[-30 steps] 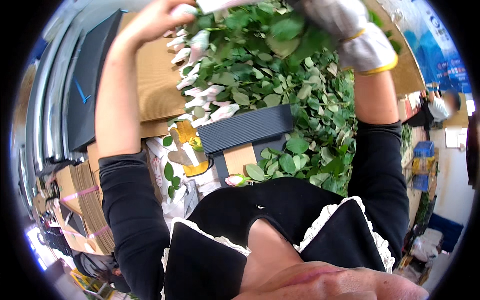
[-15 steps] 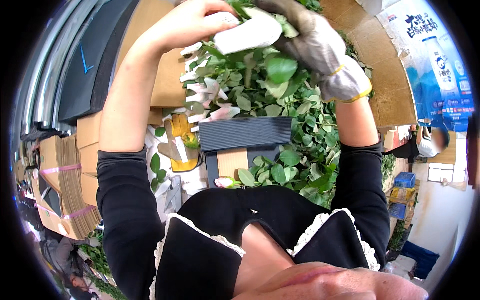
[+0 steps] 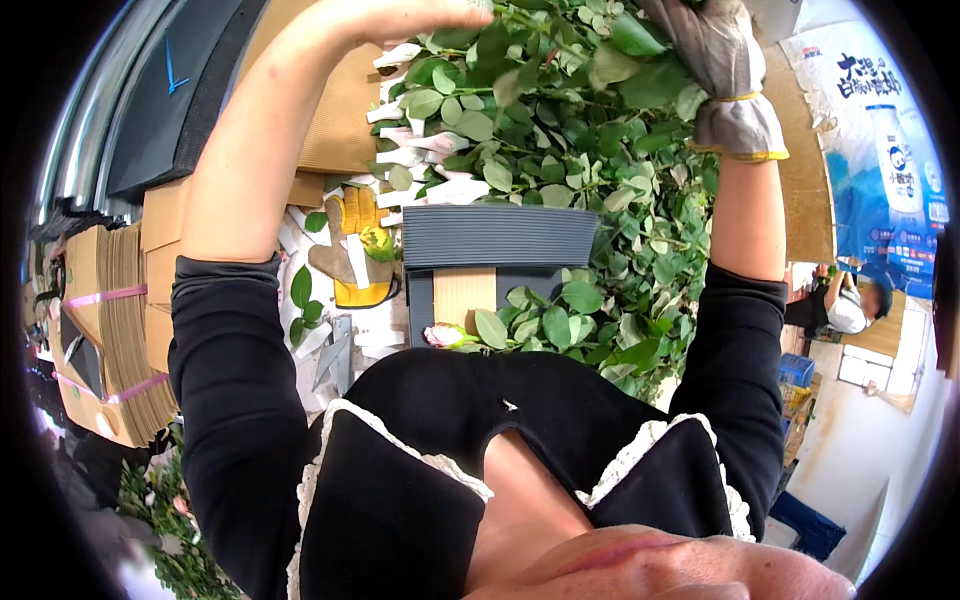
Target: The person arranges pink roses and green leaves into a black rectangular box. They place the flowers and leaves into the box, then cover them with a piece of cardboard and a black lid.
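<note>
At the top edge my bare left hand (image 3: 455,12) is partly cut off, and its fingers are hidden. My right hand (image 3: 722,75), in a grey work glove with a yellow cuff edge, closes around leafy rose stems (image 3: 625,60) above a pile of foliage. The pile holds several roses whose heads are wrapped in white sleeves (image 3: 430,145), lined up along its left side. Nearer to me a dark ribbed block (image 3: 500,237) stands before the pile. By it lies a single pink-white rose (image 3: 445,335) with green leaves.
A yellow-grey work glove (image 3: 350,215) lies left of the block, with a grey metal tool (image 3: 335,355) below it. Strapped flat cardboard (image 3: 115,330) stands at far left. A blue printed carton (image 3: 880,150) is at right, and another person (image 3: 845,305) is beyond.
My right hand has moved right and my left hand up toward the top edge. The white-wrapped rose that was between them no longer shows there. The view has shifted slightly.
</note>
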{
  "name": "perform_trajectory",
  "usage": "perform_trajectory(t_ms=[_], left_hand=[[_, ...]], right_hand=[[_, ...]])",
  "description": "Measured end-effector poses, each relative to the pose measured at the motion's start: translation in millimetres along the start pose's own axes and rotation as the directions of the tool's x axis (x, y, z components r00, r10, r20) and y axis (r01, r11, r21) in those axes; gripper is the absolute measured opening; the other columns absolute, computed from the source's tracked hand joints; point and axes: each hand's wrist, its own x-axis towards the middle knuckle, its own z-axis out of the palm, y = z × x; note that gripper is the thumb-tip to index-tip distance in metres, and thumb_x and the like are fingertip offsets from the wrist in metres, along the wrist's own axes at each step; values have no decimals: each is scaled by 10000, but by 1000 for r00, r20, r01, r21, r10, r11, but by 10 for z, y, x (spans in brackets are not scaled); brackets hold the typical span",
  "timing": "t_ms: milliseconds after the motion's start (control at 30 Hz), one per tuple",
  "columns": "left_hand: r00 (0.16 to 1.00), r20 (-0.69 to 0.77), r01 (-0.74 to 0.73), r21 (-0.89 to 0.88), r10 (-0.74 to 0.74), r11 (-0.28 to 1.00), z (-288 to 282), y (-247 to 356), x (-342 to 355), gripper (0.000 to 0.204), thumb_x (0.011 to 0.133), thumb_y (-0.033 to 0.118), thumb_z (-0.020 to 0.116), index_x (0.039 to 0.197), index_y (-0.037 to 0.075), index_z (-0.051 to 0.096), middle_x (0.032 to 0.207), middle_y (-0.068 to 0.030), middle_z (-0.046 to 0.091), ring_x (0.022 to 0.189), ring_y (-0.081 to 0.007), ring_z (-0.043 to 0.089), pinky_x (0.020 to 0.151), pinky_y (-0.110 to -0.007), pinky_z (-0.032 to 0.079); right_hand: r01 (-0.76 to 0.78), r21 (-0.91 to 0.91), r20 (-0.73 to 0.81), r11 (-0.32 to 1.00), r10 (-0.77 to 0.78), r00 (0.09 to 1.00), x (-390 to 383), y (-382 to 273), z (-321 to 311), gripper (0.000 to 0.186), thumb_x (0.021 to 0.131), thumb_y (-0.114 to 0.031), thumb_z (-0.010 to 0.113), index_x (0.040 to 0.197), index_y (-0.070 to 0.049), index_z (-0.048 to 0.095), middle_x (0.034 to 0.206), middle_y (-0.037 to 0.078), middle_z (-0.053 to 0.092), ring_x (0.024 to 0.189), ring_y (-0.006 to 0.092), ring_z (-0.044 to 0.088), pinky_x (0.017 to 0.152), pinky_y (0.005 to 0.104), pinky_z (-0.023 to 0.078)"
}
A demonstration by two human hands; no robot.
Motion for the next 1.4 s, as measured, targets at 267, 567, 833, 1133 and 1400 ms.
perform_trajectory(t_ms=[267,567,833,1133,1400], left_hand=[[989,26,134,-542,-143,829,51,-349,159,841,823,418,749,1497,162,316,986,-51,650,718,-73,578,547,-203,459],[964,-164,239,182,-210,954,2149,-2466,50,361,864,285,667,1189,130,655,1081,-207,668,1033,-376,617,920,-436,480],[961,-229,257,520,-157,814,1349,-1970,-35,326,925,287,499,1231,219,591,1107,-179,579,1019,-336,589,888,-526,430],[934,-101,348,477,-343,807,552,-1351,-154,347,872,331,585,1097,81,673,1108,-193,658,1034,-375,619,863,-436,487],[971,-181,200,253,-157,946,449,-1083,-381,397,891,413,523,1068,95,680,1021,-226,678,996,-388,636,826,-464,491]], right_hand=[[89,-121,101,989,-77,992,61,91,-318,420,826,-195,721,1202,-37,620,1001,160,694,897,255,665,827,336,522],[-264,-458,-315,849,123,941,-268,1237,-2156,422,824,-179,703,1217,-56,610,1005,149,690,889,257,665,810,338,526],[-340,-520,-327,784,185,927,-738,1146,-2784,427,822,-164,687,1231,-73,601,1009,139,687,882,259,665,795,341,529],[-353,-524,-290,775,227,930,-1059,974,-2869,436,821,-148,669,1246,-92,590,1013,128,684,874,260,665,778,344,533],[-387,-556,-249,735,297,922,-1643,824,-3113,447,819,-134,653,1259,-109,581,1017,118,680,867,262,665,763,347,536]])
